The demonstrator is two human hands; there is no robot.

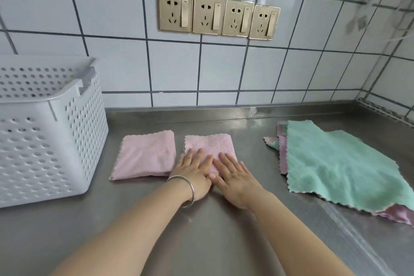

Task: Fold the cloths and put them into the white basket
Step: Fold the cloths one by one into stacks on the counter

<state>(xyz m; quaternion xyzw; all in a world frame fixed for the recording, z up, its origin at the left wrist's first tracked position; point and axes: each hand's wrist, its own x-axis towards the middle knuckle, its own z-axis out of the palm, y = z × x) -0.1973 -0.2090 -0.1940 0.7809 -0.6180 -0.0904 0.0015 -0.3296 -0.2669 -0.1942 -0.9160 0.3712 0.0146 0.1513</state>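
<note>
A person presses both hands flat on a folded pink cloth (210, 148) lying on a stainless-steel counter (224, 242), seen from the head camera. The left hand (193, 171), with a silver bangle (186, 190) round its wrist, lies palm down on the cloth's near left part, its fingers straight and close together, pointing away from the person. The right hand (235, 178) lies palm down beside it on the cloth's near right part, fingers likewise straight and slightly spread; its thumb touches the edge of the left hand. Neither hand curls round or pinches the fabric: both rest on it with fingers extended. Just to the left, apart by a narrow strip of bare steel, lies a second folded pink cloth (145, 155), untouched. Farther left stands the white basket (67, 132), a perforated plastic bin upright on the counter near the tiled wall; what its inside holds cannot be told from this angle. To the right, well apart from the hands, a green cloth (340, 163) lies spread open on top of further unfolded cloths, whose pink edges (282, 148) show at its left side and near corner. On the white-tiled wall (112, 18) behind, a row of four gold-coloured sockets (218, 15) with switches is mounted above the counter.
</note>
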